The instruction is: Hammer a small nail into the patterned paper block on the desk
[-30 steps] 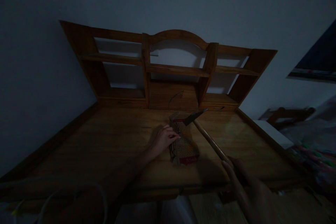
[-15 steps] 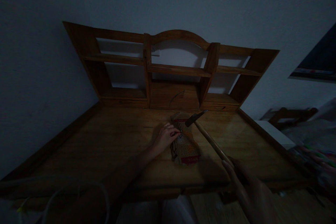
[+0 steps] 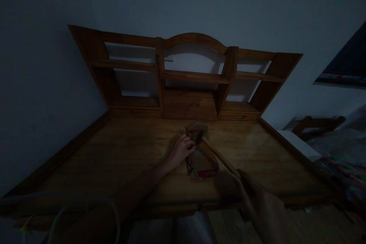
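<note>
My right hand [image 3: 261, 198] is wrapped round the wooden handle of a hammer [image 3: 219, 154], near its lower end. The dark hammer head is down beside my left fingertips, over a flattened brown package [image 3: 202, 160] with red bands and an orange speckled print. My left hand [image 3: 180, 149] rests at the package's left side, thumb and forefinger pinched together over it. What that pinch holds is too small and dark to make out. The package lies on the wooden desk top [image 3: 128, 148].
A wooden shelf unit [image 3: 196, 77] with compartments and small drawers stands along the desk's back. At the right are a white surface [image 3: 299, 145], a wooden chair back [image 3: 320, 126] and a heap of plastic bags [image 3: 340, 171]. A pale cable [image 3: 114, 209] loops at lower left.
The hammer has swung down and left, its head dropping from above the package to beside my left fingertips. My right hand has shifted left with it; my left hand has stayed in place.
</note>
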`<state>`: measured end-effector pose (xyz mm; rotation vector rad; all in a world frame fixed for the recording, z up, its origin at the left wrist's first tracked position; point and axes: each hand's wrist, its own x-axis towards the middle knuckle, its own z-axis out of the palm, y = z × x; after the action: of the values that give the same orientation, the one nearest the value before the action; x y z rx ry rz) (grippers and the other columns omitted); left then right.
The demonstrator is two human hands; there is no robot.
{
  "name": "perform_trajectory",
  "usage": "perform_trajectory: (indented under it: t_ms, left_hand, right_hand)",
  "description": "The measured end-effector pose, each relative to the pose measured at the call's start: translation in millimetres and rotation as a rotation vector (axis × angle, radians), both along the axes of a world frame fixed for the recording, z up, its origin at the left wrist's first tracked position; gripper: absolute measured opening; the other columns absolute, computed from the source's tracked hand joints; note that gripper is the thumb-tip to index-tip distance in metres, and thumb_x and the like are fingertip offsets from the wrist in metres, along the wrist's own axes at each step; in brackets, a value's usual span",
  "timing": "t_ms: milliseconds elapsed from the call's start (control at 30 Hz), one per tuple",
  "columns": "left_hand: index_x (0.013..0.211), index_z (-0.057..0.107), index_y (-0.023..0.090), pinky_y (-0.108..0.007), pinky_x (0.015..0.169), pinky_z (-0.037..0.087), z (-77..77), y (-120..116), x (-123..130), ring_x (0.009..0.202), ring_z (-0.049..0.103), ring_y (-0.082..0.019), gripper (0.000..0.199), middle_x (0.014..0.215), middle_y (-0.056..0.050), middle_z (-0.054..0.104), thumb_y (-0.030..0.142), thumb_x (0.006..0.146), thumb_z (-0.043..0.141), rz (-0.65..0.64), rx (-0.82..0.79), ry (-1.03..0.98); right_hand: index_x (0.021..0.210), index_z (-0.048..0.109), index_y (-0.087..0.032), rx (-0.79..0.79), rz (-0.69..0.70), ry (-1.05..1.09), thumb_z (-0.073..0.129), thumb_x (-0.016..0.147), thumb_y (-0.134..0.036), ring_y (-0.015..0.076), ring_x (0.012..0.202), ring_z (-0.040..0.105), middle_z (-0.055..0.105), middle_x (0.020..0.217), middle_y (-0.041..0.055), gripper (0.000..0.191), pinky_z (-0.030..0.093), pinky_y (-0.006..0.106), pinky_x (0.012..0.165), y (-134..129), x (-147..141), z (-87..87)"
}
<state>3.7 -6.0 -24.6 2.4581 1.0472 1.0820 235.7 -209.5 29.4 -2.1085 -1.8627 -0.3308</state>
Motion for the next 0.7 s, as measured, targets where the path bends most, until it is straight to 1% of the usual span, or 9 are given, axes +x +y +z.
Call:
perform_trajectory:
  t_ms: [133, 233, 333, 400, 433, 500, 567, 633, 700]
  left_hand:
    - [0.077, 0.071, 0.020, -0.027, 0.067, 0.039, 3.2, -0.1, -0.7, 0.072, 0.048, -0.016, 0.011, 0.065, -0.001, 0.057, 0.027, 0.082, 0.064, 0.013, -0.006, 0.003]
    - [0.078, 0.072, 0.020, -0.027, 0.068, 0.038, 10.0, -1.4, -2.9, 0.069, 0.047, -0.015, 0.013, 0.062, 0.000, 0.053, 0.029, 0.082, 0.064, 0.038, 0.013, -0.015]
    - [0.100, 0.071, 0.021, -0.028, 0.071, 0.039, 17.3, -5.9, -6.8, 0.069, 0.047, -0.014, 0.020, 0.065, 0.000, 0.052, 0.026, 0.089, 0.055, 0.047, 0.073, -0.064]
    - [0.115, 0.065, 0.024, -0.028, 0.072, 0.040, 19.3, -9.8, -9.5, 0.074, 0.047, -0.015, 0.031, 0.071, -0.002, 0.053, 0.019, 0.091, 0.047, -0.018, 0.123, -0.040]
    - [0.119, 0.063, 0.027, -0.028, 0.071, 0.040, 19.2, -11.3, -10.6, 0.077, 0.047, -0.016, 0.035, 0.073, -0.002, 0.053, 0.016, 0.091, 0.046, -0.063, 0.146, -0.005]
    - [0.119, 0.063, 0.031, -0.028, 0.070, 0.039, 17.2, -12.9, -12.1, 0.079, 0.047, -0.016, 0.038, 0.076, -0.003, 0.053, 0.014, 0.089, 0.046, -0.128, 0.179, 0.075]
    - [0.116, 0.065, 0.033, -0.028, 0.070, 0.039, 14.5, -12.3, -12.4, 0.080, 0.047, -0.016, 0.037, 0.077, -0.003, 0.053, 0.014, 0.089, 0.048, -0.141, 0.187, 0.116]
    - [0.112, 0.068, 0.033, -0.028, 0.069, 0.039, 12.7, -10.6, -11.8, 0.079, 0.046, -0.016, 0.036, 0.075, -0.003, 0.052, 0.014, 0.088, 0.049, -0.137, 0.173, 0.114]
    - [0.109, 0.069, 0.031, -0.026, 0.067, 0.039, 12.4, -9.5, -10.6, 0.077, 0.046, -0.016, 0.035, 0.072, -0.003, 0.051, 0.013, 0.087, 0.049, -0.132, 0.156, 0.078]
  right_hand:
    - [0.118, 0.064, -0.028, 0.032, 0.040, 0.083, 0.039, 0.092, -0.046, 0.0214, 0.060, 0.071, 0.075, 0.083, 0.0019, 0.040, 0.051, 0.024, 0.045, -3.4, 8.0, -2.4]
    - [0.115, 0.066, -0.029, 0.092, -0.030, 0.237, 0.044, 0.090, -0.052, 0.0229, 0.070, 0.072, 0.075, 0.085, 0.0017, 0.040, 0.052, 0.024, 0.049, -5.4, 9.8, -1.8]
    - [0.113, 0.067, -0.028, 0.112, -0.120, 0.385, 0.048, 0.087, -0.056, 0.0248, 0.075, 0.072, 0.075, 0.082, 0.0029, 0.043, 0.053, 0.024, 0.052, -6.1, 9.8, -1.1]
    - [0.113, 0.067, -0.027, 0.119, -0.126, 0.445, 0.048, 0.086, -0.057, 0.0257, 0.078, 0.071, 0.075, 0.084, 0.0043, 0.045, 0.054, 0.025, 0.055, -5.6, 12.2, -2.0]
    - [0.112, 0.067, -0.026, 0.128, -0.122, 0.462, 0.049, 0.085, -0.058, 0.0261, 0.078, 0.071, 0.075, 0.085, 0.0048, 0.046, 0.054, 0.026, 0.055, -5.1, 14.5, -3.0]
    - [0.109, 0.069, -0.025, 0.132, -0.132, 0.466, 0.052, 0.082, -0.060, 0.0272, 0.076, 0.071, 0.075, 0.084, 0.0051, 0.047, 0.054, 0.026, 0.051, -4.0, 20.4, -5.9]
    - [0.108, 0.070, -0.026, 0.100, -0.163, 0.454, 0.053, 0.080, -0.062, 0.0277, 0.073, 0.072, 0.075, 0.078, 0.0046, 0.048, 0.053, 0.026, 0.048, -3.5, 26.5, -8.7]
    - [0.110, 0.068, -0.027, 0.066, -0.175, 0.460, 0.053, 0.081, -0.061, 0.0272, 0.073, 0.072, 0.075, 0.078, 0.0042, 0.048, 0.052, 0.026, 0.048, -4.2, 31.3, -10.5]
    - [0.113, 0.067, -0.028, 0.043, -0.166, 0.489, 0.052, 0.082, -0.060, 0.0264, 0.076, 0.071, 0.075, 0.083, 0.0042, 0.048, 0.053, 0.026, 0.051, -5.7, 34.2, -11.2]
